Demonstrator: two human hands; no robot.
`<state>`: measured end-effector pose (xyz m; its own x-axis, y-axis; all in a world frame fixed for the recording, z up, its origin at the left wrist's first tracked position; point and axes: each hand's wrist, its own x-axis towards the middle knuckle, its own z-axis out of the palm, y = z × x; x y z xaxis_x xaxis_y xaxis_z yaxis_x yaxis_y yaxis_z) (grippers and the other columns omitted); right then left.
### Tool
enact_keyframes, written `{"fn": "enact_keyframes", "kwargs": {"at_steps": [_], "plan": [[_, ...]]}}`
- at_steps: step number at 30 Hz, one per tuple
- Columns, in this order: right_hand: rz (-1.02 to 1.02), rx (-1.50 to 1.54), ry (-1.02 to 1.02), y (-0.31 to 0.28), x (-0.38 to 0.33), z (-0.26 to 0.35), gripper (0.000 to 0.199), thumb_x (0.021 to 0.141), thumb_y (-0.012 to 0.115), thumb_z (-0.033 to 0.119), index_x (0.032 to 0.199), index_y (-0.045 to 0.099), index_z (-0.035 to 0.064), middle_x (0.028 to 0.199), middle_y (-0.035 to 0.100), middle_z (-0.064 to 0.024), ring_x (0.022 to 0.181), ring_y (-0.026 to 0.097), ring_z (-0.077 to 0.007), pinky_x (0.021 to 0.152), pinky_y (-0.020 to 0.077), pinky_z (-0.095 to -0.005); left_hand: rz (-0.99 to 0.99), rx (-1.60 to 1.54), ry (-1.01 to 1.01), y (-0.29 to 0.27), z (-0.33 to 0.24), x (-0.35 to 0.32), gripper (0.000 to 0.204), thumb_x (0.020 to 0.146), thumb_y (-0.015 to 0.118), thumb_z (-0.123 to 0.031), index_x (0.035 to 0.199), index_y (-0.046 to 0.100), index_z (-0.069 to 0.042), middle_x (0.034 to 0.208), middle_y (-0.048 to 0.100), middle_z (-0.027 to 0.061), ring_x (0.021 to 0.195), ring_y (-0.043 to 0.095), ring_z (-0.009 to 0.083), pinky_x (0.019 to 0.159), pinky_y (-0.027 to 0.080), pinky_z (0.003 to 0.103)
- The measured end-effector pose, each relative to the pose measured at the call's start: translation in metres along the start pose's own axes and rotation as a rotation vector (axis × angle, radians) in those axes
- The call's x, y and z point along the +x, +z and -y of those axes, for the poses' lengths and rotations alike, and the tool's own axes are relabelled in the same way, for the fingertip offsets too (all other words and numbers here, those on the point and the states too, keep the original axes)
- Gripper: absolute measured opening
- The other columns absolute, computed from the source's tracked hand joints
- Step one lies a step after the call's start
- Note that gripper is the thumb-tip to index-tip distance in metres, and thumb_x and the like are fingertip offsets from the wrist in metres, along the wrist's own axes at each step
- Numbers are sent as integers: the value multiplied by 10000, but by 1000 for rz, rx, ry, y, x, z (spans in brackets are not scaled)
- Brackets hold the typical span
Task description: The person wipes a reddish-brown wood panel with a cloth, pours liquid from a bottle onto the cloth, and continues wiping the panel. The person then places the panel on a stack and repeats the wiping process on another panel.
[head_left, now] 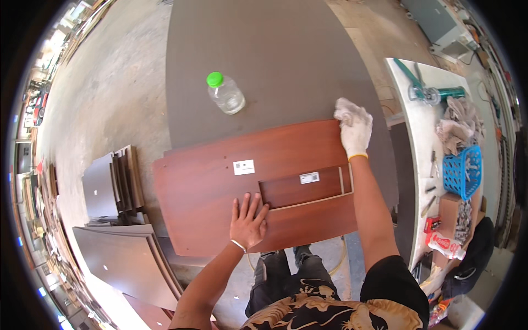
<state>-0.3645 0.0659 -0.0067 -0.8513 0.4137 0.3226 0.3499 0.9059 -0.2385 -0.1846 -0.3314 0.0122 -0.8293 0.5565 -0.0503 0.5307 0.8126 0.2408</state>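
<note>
A reddish-brown wood panel [206,192] with a rectangular opening lies across the near end of a large grey-brown table top [264,49]. Two white labels show, one on the panel and one inside the opening. My bare left hand [249,223] rests flat on the panel, fingers spread, beside the opening's left edge. At the panel's far right corner, my right hand [355,132] in a white glove is closed on a crumpled whitish rag [346,106]. Beyond the panel stands a clear plastic bottle [226,97] with a green cap.
To the right, a white side table [410,110] carries a green caulking gun [432,93], crumpled cloths [459,124], a blue basket [462,173] and a red-and-white bottle [444,246]. Brown boards [129,258] and smaller grey boards [102,184] stand stacked at left.
</note>
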Motion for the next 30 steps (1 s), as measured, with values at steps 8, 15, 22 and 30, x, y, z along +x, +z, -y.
{"fn": "enact_keyframes", "kwargs": {"at_steps": [8, 15, 22, 30], "plan": [[223, 508, -680, -27, -97, 291, 83, 826, 645, 204, 791, 581, 165, 871, 595, -61, 962, 552, -270, 905, 425, -455, -3, -16, -7, 12, 12, -7, 403, 874, 604, -283, 1246, 711, -171, 1474, 549, 175, 1475, 391, 424, 1219, 218, 671], [245, 815, -119, -28, -53, 116, 131, 955, 594, 194, 896, 609, 78, 890, 611, -35, 819, 586, -149, 701, 433, -329, 9, 79, 36, -1, 1, -6, 684, 877, 632, -312, 1528, 493, -152, 1643, 358, 202, 1535, 286, 419, 1252, 146, 637], [376, 626, 433, -114, -268, -122, 461, 1084, 457, 181, 1515, 502, 23, 1525, 553, -137, 1428, 497, -258, 1184, 361, -367, 218, -114, 78, -8, -75, 2, 1053, 818, 719, -602, 1605, 326, -22, 1655, 246, 305, 1539, 188, 503, 1229, 88, 696], [45, 1131, 972, -121, -422, -157, 418, 1009, 499, -13, 1405, 601, 76, 1045, 688, -35, 735, 585, -99, 660, 469, -260, 405, 189, 183, -9, -117, -48, 1279, 625, 829, -675, 1633, 293, -99, 1661, 192, 330, 1525, 193, 534, 1188, 118, 749]]}}
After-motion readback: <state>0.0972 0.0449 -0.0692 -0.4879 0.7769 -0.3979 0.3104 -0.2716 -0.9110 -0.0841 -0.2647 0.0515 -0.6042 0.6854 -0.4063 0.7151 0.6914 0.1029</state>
